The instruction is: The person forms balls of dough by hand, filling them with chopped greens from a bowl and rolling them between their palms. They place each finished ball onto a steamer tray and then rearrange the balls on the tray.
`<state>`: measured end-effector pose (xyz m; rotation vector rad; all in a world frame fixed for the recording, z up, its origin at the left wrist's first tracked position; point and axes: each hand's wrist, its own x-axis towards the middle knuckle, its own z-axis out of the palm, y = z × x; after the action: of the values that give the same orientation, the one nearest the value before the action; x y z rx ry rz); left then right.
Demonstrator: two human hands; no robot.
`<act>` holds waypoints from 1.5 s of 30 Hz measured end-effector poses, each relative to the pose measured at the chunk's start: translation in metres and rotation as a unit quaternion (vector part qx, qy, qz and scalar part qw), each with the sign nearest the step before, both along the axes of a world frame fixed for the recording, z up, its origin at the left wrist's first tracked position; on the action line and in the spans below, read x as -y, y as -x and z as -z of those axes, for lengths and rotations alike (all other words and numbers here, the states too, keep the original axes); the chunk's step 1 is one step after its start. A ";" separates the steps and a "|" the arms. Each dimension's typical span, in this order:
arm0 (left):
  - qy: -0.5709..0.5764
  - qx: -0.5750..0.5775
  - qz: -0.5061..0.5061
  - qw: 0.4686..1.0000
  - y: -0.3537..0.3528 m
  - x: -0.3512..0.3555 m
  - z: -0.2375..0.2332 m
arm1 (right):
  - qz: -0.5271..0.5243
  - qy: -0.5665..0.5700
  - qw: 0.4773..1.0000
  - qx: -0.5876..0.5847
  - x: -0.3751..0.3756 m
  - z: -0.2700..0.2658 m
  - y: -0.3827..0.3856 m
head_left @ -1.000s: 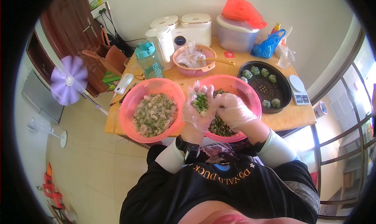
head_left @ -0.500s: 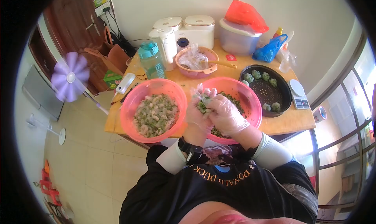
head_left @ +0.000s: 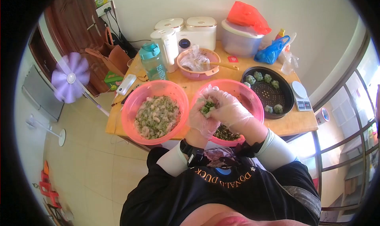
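Over the right-hand pink bowl (head_left: 259,103), my left hand (head_left: 201,119) in a clear plastic glove cups a pale ball with chopped green filling (head_left: 207,107). My right hand (head_left: 232,112), gloved too, has its fingers closed against the ball's far side and edge. Part of the ball is hidden by the fingers. Dark green chopped filling (head_left: 225,133) lies in the bowl beneath. To the left, another pink bowl (head_left: 127,116) holds a pale mixture with green bits (head_left: 156,117). A round black steamer pan (head_left: 291,103) at right carries several greenish balls (head_left: 278,108).
A kitchen scale (head_left: 301,95) stands right of the pan. Behind are a basket (head_left: 211,70) with a plastic bag and wooden handle, a teal bottle (head_left: 153,62), a white jug (head_left: 168,48), a white appliance (head_left: 202,32), a lidded tub (head_left: 241,40) and a blue bag (head_left: 272,51).
My right hand has shifted slightly and its fingers have moved round the ball. More of the green filling shows between my hands. The bowls and pan stay in place.
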<state>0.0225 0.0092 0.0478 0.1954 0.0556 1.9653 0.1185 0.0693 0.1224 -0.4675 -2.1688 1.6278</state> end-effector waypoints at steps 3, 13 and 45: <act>-0.021 0.021 0.000 1.000 0.003 -0.005 0.017 | 0.018 -0.027 0.997 0.064 -0.004 -0.002 -0.002; -0.027 -0.004 -0.008 1.000 0.005 -0.011 0.009 | 0.010 -0.040 0.997 0.067 -0.019 0.017 0.001; 0.113 0.042 -0.091 0.989 0.002 -0.010 0.003 | 0.054 -0.110 0.985 0.122 -0.010 -0.016 -0.021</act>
<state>0.0205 0.0190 0.0449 -0.0425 0.2472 2.1279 0.1391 0.0789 0.1388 -0.7354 -2.4180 1.3118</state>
